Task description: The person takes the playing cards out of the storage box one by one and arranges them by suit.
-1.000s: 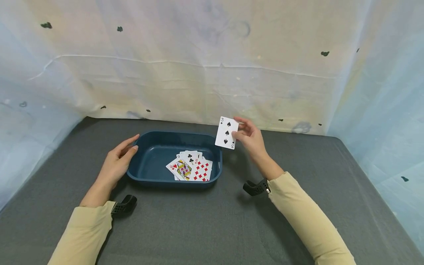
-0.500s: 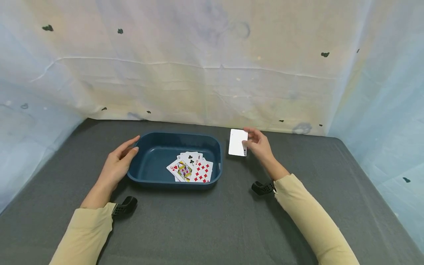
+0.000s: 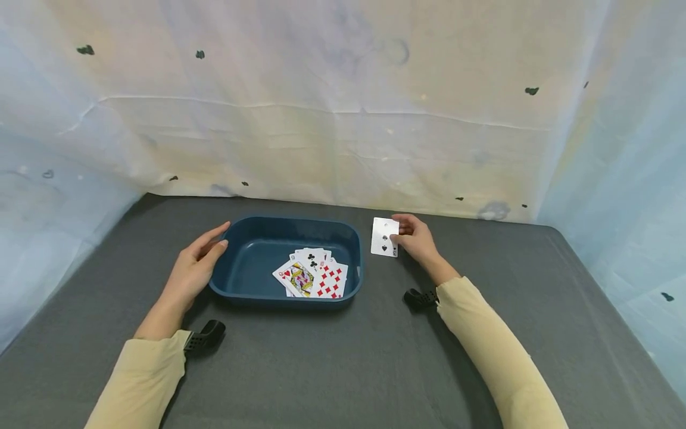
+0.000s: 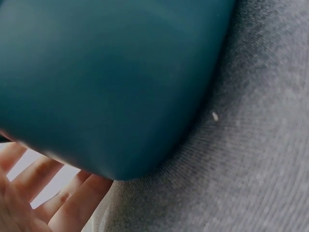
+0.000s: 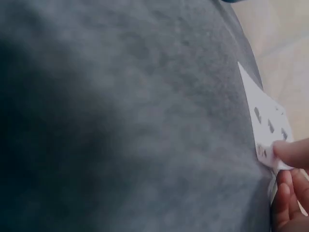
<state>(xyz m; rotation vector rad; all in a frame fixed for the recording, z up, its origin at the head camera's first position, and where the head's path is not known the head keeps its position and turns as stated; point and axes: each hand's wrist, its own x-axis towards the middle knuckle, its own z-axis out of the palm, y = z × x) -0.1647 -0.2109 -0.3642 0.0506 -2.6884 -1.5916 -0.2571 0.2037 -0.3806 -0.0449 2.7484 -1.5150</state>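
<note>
My right hand (image 3: 417, 239) pinches a three of spades card (image 3: 384, 237) by its right edge, low over the grey table just right of the blue tub (image 3: 252, 229). In the right wrist view the card (image 5: 266, 126) tilts close to the cloth with fingertips (image 5: 291, 152) on it. My left hand (image 3: 195, 265) rests with straight fingers against the tub's left wall; the left wrist view shows the tub (image 4: 111, 82) and those fingers (image 4: 46, 193). Several cards (image 3: 313, 277) lie face up in the tub's right half.
The grey cloth table (image 3: 343, 363) is bounded by a pale sheet wall behind and at both sides. Black wrist camera mounts (image 3: 206, 335) sit at each sleeve.
My right hand has carried the card from above the tub's right rim down and to the right, near the table. The left hand stayed on the tub.
</note>
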